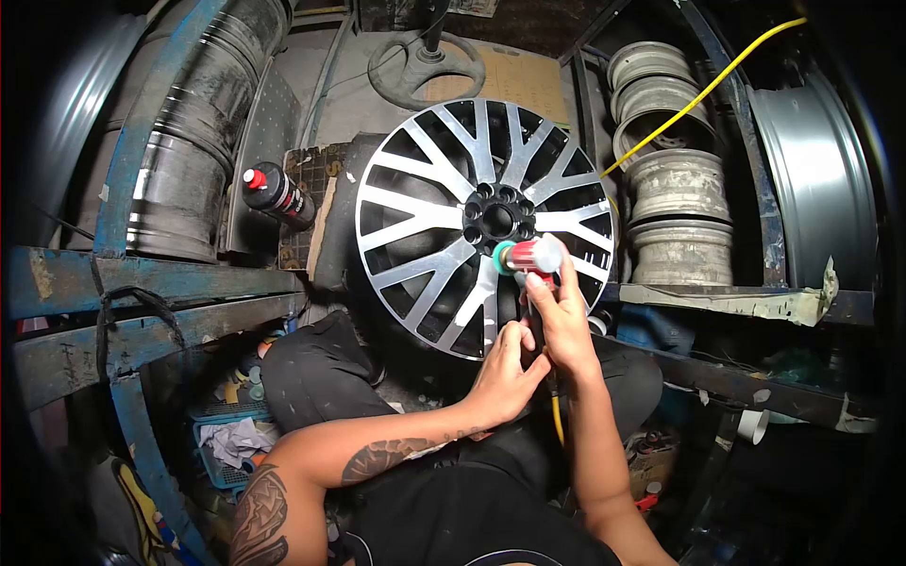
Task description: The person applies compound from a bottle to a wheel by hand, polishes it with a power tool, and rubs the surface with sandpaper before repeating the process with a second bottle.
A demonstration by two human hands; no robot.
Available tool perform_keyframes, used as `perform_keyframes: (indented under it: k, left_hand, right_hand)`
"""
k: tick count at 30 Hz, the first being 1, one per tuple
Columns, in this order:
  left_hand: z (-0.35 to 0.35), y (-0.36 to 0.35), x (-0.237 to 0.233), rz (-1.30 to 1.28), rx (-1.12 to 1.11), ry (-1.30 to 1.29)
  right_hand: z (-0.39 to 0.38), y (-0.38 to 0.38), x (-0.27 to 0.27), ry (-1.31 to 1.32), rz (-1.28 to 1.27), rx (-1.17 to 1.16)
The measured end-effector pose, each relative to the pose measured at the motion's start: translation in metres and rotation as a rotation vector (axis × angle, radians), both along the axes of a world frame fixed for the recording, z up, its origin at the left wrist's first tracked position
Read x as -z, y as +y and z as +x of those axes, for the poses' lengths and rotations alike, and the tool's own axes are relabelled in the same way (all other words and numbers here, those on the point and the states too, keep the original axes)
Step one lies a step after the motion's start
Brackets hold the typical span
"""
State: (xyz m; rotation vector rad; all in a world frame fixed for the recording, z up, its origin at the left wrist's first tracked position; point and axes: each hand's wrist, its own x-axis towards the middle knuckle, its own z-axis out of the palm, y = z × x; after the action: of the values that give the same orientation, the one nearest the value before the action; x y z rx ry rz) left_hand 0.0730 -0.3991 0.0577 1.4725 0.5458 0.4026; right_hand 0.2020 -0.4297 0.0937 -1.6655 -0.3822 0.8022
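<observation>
A black and silver alloy wheel rim (446,186) lies face up in front of me. Over its lower spokes, just below the hub, is a small red and silver polisher (530,257) with a green pad (503,258) at the wheel face. My right hand (563,316) wraps around the polisher's body from the right. Lower down, my left hand (511,371) closes around its dark handle. White smears of paste mark the spoke (478,291) under the tool. From the handle's lower end, a yellow hose (557,422) runs down between my legs.
A black bottle with a red cap (278,196) stands to the left. Stacked rims (679,212) fill the right rack and larger rims (184,198) the left, behind blue metal frames (66,288). A steering wheel (427,74) lies beyond; a blue basket (222,453) sits low left.
</observation>
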Motion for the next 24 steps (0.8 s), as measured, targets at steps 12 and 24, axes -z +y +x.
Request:
perform_keyframes:
  k: [12,24]
  left_hand:
    - [-0.006,-0.002,0.005,-0.359,0.075,0.104]
    - [-0.008,-0.007,-0.009,-0.681,0.031,0.013]
  right_hand:
    - [0.002,-0.001,0.015,-0.095,-0.274,-0.166]
    - [0.006,0.006,-0.003,-0.090,-0.461,-0.328]
